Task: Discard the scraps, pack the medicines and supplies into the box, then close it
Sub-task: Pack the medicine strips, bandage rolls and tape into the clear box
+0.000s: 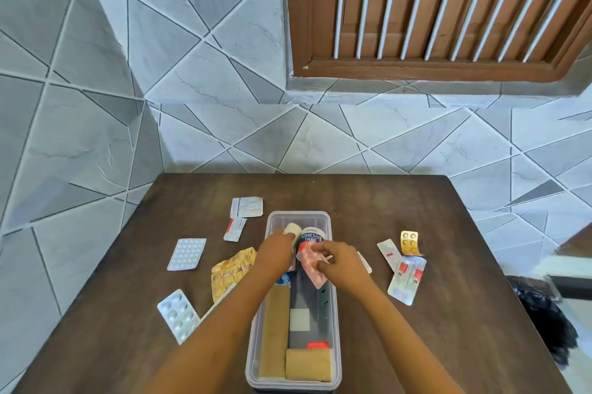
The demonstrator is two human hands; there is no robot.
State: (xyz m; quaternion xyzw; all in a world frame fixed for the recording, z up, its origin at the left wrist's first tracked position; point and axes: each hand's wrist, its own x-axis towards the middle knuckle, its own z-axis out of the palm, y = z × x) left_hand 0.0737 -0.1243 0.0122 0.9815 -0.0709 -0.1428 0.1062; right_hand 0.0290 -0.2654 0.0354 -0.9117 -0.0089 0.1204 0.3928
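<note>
Over the far half of the box (256,358), both hands are busy packing.

Left hand (276,244) reaches to the box's far left corner, fingers closed around a white roll (292,229) that sits just beside the adhesive tape (311,235). Right hand (336,260) hovers over the middle of the box, thumb and fingers pinching a crumpled pink packet (309,265), palm turned down, forearm angled in from the near right. The clear box lies with its long axis running away from the person, so both forearms run almost along it. Blister packs remain out on the worktop (448,345): two silver ones (186,254) to the left, well apart from the hands, and a small cluster (407,278) near the right hand, which looks the closer reach. A crumpled gold wrapper (229,270) lies by the left forearm, probably scrap.
</note>
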